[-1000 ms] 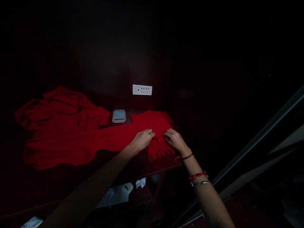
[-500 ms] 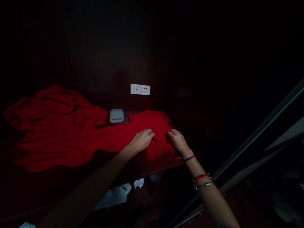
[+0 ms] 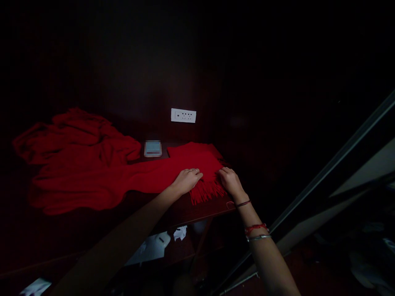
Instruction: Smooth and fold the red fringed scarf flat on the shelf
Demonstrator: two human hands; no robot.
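Note:
A red fringed scarf (image 3: pixel 154 174) lies along a dark wooden shelf (image 3: pixel 182 211), its right end flat and its fringe hanging toward the front edge. My left hand (image 3: pixel 187 181), with a ring on one finger, is closed on the scarf's near edge, just left of the fringe. At the scarf's right end, my right hand (image 3: pixel 228 179) has its fingers curled and pressed together on the cloth's edge. Bracelets circle my right wrist and forearm. To the left the red cloth is bunched in a loose heap (image 3: pixel 83 142). The fingertips of both hands are partly hidden.
A white socket plate (image 3: pixel 183 115) is on the dark back wall. Below it stands a small pale blurred item (image 3: pixel 153 148). Under the shelf are crumpled white paper (image 3: pixel 180 233) and a pale flat sheet (image 3: pixel 151 248). A metal-edged frame (image 3: pixel 308 185) slants along the right.
The view has shifted slightly. Both hands keep nearly the same places on the scarf, and the cloth looks much as before.

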